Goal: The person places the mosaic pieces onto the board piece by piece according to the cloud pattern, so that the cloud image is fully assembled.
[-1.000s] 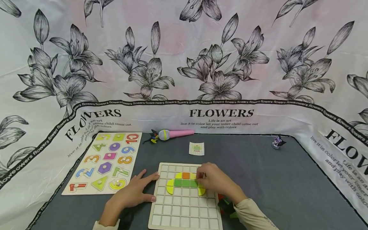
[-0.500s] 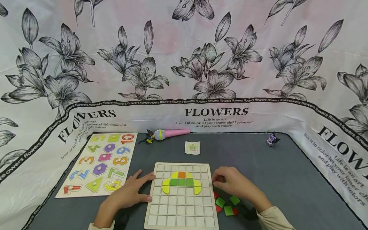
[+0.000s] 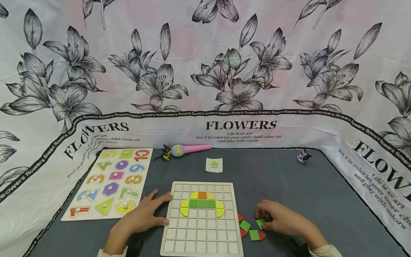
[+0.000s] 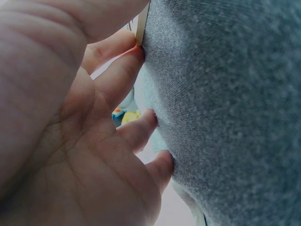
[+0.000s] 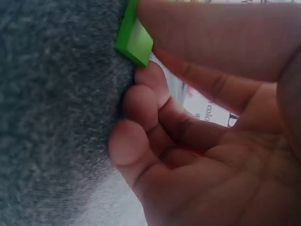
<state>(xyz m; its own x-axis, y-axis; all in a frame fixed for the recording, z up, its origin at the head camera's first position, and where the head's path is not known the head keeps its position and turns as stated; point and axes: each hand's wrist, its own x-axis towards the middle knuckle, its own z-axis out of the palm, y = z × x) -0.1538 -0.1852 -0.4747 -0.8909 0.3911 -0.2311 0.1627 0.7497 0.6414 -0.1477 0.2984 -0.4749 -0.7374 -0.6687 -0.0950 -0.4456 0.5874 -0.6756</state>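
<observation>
A pale wooden grid board [image 3: 199,233] lies in front of me in the head view. On it, yellow rounded pieces [image 3: 184,208], an orange square [image 3: 202,195] and a row of green squares [image 3: 202,203] form a pattern. My left hand [image 3: 142,217] rests against the board's left edge, fingers spread, thumb and index finger touching the side. Right of the board, my right hand [image 3: 282,218] pinches a green square tile [image 3: 260,223] at the table. The right wrist view shows that tile [image 5: 136,41] between thumb and fingertips, the other fingers curled.
Loose green tiles [image 3: 254,235] and red triangles [image 3: 262,236] lie along the board's right side. A number puzzle board [image 3: 109,200] stands left. Behind are a small pattern card [image 3: 214,169], a pink toy microphone [image 3: 194,148] and small figurines [image 3: 302,156].
My right hand has left the board's top right area, moved right and down, and taken hold of a green tile among the loose pieces. My left hand keeps its place at the board.
</observation>
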